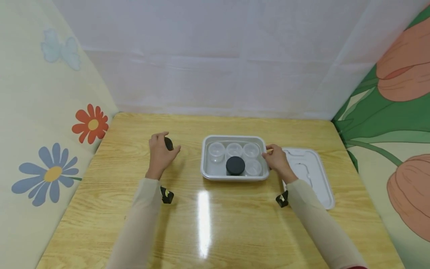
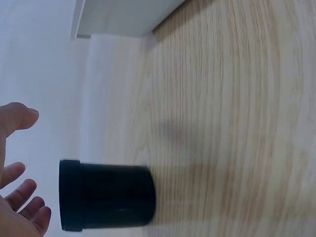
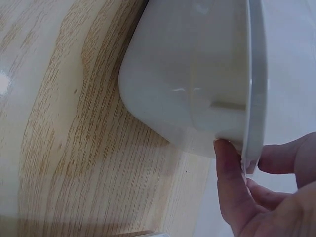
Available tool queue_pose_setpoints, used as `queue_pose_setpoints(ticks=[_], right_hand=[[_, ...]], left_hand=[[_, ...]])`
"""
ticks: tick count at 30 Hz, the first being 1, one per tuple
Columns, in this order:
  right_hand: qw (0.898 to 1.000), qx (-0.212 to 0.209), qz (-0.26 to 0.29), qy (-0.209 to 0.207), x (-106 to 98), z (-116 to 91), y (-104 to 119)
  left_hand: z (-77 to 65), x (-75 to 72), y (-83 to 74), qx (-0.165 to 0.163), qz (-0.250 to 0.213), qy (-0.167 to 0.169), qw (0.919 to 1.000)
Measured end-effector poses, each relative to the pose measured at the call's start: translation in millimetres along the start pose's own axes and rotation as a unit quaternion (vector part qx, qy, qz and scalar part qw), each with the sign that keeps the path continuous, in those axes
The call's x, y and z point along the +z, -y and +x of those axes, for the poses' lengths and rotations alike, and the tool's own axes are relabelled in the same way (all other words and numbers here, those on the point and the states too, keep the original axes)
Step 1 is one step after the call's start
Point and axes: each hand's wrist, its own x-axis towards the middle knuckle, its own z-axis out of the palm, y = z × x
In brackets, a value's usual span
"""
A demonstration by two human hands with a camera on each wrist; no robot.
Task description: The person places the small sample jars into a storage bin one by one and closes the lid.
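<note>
On the left of the table stands an upright black jar (image 2: pixel 108 195), partly covered by my left hand (image 1: pixel 160 152) in the head view. The left wrist view shows that hand's thumb and fingers spread, a small gap between them and the jar's top edge. My right hand (image 1: pixel 276 160) pinches the right rim of a white plastic box (image 1: pixel 203 158), thumb on one side and fingers on the other (image 3: pixel 229 173). Inside the box are several small clear round cups (image 1: pixel 217 150) and a jar with a black top (image 1: pixel 235 165) at the front.
A white lid (image 1: pixel 309 168) lies flat on the wooden table (image 1: pixel 248 220), right of the box and partly under my right forearm. A white cloth (image 1: pixel 201 74) hangs behind the table; flower-printed panels stand at both sides.
</note>
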Motion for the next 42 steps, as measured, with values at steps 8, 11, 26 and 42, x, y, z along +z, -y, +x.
queue_pose_setpoints(ticks=[8,11,26,42], right_hand=[[1.000,0.001,0.003,-0.003,1,-1,-1],[1.000,0.005,0.003,-0.003,3,-1,-1],[1.000,0.003,-0.002,0.000,0,-1,2],[1.000,-0.001,-0.002,-0.007,0,-1,2]], left_hand=[[-0.7,-7.0,18.7,-0.053,0.037,0.010,0.9978],[-1.0,-5.7,22.4,-0.075,0.034,0.027,0.9963],[-1.0,-3.0,20.2,-0.128,-0.010,0.058,0.9899],[5.8,-8.5,-42.0,-0.019,-0.044,0.051,0.9976]])
